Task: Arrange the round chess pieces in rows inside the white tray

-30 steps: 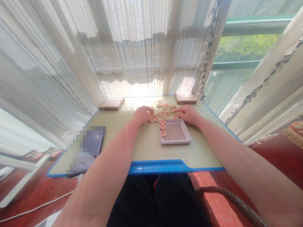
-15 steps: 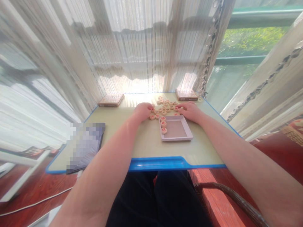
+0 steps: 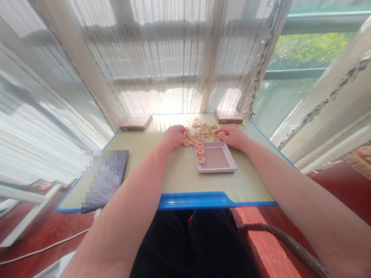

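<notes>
Curtain [image 3: 156, 61]: sheer and striped, lit by daylight, hanging beyond the tray and past the far edge.
Worktop [image 3: 147, 173]: pale with a blue edge, its bare near part lying between the tray and the person's lap.
Tray [image 3: 217, 171]: open, shallow and squarish; it looks like thin card, so probably light, a little bendy and easily nudged. Two opposite walls seem the best hold.
Tray discs [image 3: 200, 151]: three with red marks, lined up along the tray's left wall.
Loose discs [image 3: 201, 138]: a flat scatter beyond the tray, marked red or dark, some touching; two sit just left of its far left corner.
Disc handling: likely light, hard and sturdy, perhaps a bit slick on their faces and prone to skid or roll on edge. The rim suits a thumb-and-finger pinch; where discs touch, an outer side is easier to reach.
Left hand [image 3: 174, 136]: beyond and left of the tray, fingers curled in at the scatter's left side, against or just beside a disc; whether they grip it, I cannot tell.
Right hand [image 3: 234, 136]: by the tray's far right corner, fingers bent and slightly spread over the scatter's right side; any hold is unclear.
Left box [image 3: 136, 122]: flat, beyond and well left of the tray.
Right box [image 3: 228, 116]: similar, beyond the tray to its right.
</notes>
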### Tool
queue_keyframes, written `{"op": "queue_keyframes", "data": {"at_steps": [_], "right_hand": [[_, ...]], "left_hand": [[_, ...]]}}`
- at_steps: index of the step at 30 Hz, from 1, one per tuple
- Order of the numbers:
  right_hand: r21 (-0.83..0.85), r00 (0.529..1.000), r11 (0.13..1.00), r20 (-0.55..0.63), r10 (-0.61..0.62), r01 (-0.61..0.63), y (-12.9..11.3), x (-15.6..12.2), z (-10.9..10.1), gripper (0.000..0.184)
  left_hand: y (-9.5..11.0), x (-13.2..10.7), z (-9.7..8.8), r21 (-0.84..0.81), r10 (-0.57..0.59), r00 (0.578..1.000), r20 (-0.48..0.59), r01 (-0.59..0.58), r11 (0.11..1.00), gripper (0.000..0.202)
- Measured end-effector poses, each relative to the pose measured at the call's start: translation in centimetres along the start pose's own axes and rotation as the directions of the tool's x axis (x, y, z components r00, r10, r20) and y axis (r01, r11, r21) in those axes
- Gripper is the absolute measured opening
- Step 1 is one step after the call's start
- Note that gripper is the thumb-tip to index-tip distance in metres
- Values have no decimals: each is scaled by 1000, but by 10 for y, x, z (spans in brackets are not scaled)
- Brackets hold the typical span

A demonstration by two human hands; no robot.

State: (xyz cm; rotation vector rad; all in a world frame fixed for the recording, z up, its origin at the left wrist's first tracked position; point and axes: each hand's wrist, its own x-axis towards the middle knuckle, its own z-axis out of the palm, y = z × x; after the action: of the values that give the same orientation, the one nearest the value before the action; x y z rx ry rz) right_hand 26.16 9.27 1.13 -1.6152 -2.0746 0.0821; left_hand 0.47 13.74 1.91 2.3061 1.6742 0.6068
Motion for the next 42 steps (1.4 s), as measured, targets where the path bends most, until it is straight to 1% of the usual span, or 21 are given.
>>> {"op": "queue_keyframes", "data": {"at_steps": [5,10,12,15,18,21,25,28,30,32,34,36,37,39,42], "right_hand": [[-3,999,999,-5,46,-46,1,1,-2,28],[-2,993,994,-33,112,-112,6,4,-1,26],[-5,991,993,-55,121,-122,9,6,1,25],[-5,990,993,-72,117,-118,10,7,4,23],[31,988,993,-100,120,-117,10,7,6,23],[49,978,992,-169,122,-115,9,5,7,25],[66,957,993,-268,108,-93,3,3,1,21],[78,952,997,-305,31,-7,-12,-3,-11,19],[71,961,993,-268,-71,93,-27,-10,-18,17],[84,975,980,-147,-165,178,-40,-16,-24,15],[92,976,972,3,-216,215,-49,-21,-25,13],[71,964,972,134,-230,222,-52,-23,-24,14],[53,957,974,180,-227,221,-51,-24,-23,15],[26,951,977,225,-213,213,-49,-24,-22,18],[10,951,977,227,-208,211,-48,-24,-23,23]], "left_hand": [[1,0,0,21,19,1000,-1,-19,1000,38],[3,-1,-2,-2,-13,1000,18,13,1000,39],[1,-1,-4,-55,-60,998,18,61,997,41],[-3,-1,-5,-182,-150,989,-6,146,972,43],[-7,1,-5,-343,-218,976,-25,197,919,41],[-9,3,-3,-471,-259,965,-37,212,856,39],[-11,6,0,-520,-268,962,-50,204,829,37],[-11,7,1,-496,-253,965,-63,190,847,35],[-9,6,-1,-427,-234,969,-77,181,886,34],[-5,4,-3,-291,-204,972,-117,162,943,31],[0,2,-6,-148,-176,973,-152,154,977,28],[4,0,-8,-70,-177,973,-147,169,983,27],[5,0,-9,-51,-183,973,-139,177,983,27],[6,-1,-9,-21,-184,974,-131,183,983,27],[5,-1,-9,6,-168,976,-138,170,985,26]]}}
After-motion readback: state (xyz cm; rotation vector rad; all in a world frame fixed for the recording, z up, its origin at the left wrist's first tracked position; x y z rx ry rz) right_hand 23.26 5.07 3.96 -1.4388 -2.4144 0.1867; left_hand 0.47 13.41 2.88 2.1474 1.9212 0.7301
